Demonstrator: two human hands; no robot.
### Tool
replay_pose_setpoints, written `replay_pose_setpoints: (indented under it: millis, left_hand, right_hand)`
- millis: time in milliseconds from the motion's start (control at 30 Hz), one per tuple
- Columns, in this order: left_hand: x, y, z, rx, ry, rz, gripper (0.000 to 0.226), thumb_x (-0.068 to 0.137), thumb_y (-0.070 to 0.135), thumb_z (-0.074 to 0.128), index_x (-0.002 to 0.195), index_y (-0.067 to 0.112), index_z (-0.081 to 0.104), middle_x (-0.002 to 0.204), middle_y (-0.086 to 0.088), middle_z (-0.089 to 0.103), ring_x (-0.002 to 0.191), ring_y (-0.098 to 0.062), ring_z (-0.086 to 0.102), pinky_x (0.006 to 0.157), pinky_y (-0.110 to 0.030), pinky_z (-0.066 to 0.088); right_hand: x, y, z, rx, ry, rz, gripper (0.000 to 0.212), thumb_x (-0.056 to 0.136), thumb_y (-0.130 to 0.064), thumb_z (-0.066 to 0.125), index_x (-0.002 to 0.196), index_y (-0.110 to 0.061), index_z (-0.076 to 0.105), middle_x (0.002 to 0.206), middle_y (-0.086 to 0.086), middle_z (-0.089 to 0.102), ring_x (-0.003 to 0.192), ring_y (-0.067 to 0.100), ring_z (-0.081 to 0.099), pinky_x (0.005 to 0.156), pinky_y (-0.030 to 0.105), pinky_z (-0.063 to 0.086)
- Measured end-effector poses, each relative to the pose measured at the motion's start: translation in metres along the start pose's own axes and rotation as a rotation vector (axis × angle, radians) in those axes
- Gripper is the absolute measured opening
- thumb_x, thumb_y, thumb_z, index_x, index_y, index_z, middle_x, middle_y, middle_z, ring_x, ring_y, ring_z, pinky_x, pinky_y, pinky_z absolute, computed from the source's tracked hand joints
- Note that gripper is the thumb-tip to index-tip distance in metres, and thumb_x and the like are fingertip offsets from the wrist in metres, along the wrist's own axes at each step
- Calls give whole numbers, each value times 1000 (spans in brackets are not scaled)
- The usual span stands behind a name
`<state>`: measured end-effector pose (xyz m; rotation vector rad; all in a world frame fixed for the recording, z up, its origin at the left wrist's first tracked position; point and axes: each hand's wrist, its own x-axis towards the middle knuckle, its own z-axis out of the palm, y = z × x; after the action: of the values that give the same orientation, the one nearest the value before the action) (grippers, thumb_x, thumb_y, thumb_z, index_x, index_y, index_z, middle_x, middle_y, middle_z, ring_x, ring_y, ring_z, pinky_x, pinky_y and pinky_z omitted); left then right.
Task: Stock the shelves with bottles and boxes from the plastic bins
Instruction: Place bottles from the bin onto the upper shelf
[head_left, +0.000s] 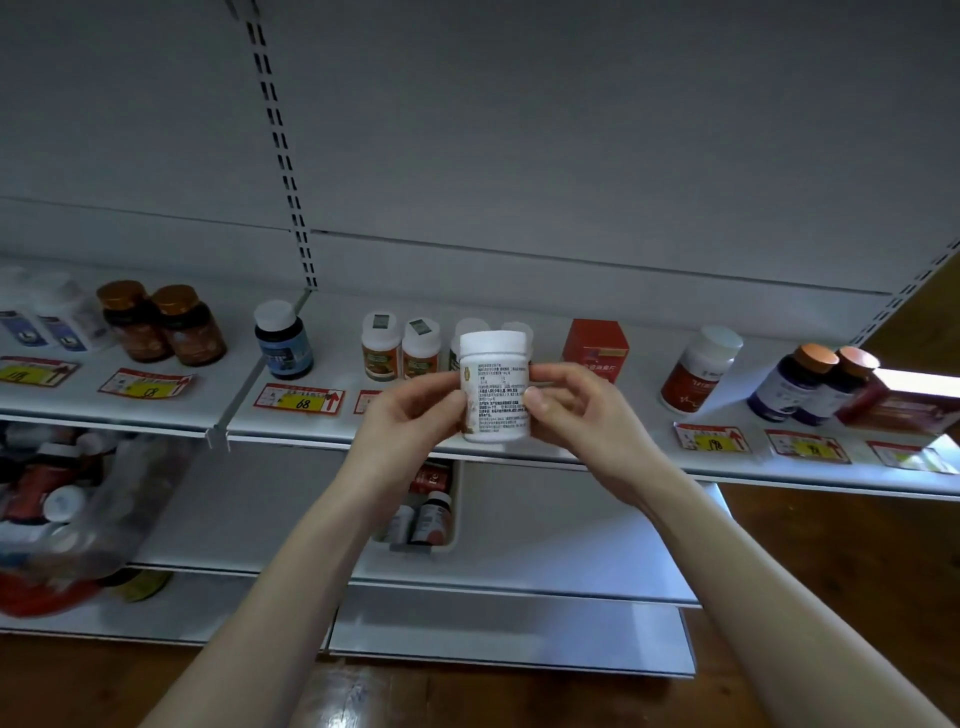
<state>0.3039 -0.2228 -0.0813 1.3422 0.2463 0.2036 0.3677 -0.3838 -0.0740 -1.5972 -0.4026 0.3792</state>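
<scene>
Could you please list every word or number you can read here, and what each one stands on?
"68": centre price tag below the blue-labelled bottle.
"68": left price tag below the brown bottles.
"198": right price tag below the red-labelled bottle.
White bottle being held: print too small to read.
Other tags and labels: blurred.

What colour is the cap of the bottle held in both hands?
White cap on the bottle; head view.
</scene>
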Motion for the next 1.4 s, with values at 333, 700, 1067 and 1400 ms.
replay_pose_setpoints:
  millis: [333,700,1067,1400]
  left_hand:
    - [-27,-1,14,69,-26,105,48,79,7,68,122,21,53,98,2,69,83,-3,67,70,-17,54]
    - [-48,-6,-24,569,273,327,51,68,26,79,115,25,58,107,6,54,92,-3,52,79,-17,44]
    - [-64,16,-154,-97,161,-64,47,72,20,64,117,7,57,101,-9,67,89,-16,66,84,-29,53]
    - [-50,45,-310,110,159,47,27,85,4,59,104,23,60,86,10,70,85,0,63,75,-17,51]
  right_hand:
    - [-16,-7,-4,-130,-23,-25,14,90,-15,57,98,-25,54,93,-7,66,88,4,63,82,25,52]
    - [15,-31,47,-116,-23,34,9,82,-26,67,86,-18,65,85,-1,65,81,15,64,83,38,56]
    - [56,-43,165,-96,-207,52,9,87,-14,58,82,-17,65,83,0,64,78,11,63,71,21,56]
    - [99,-62,317,-319,-232,-29,12,80,-29,69,83,-18,69,92,3,69,88,13,63,80,28,54]
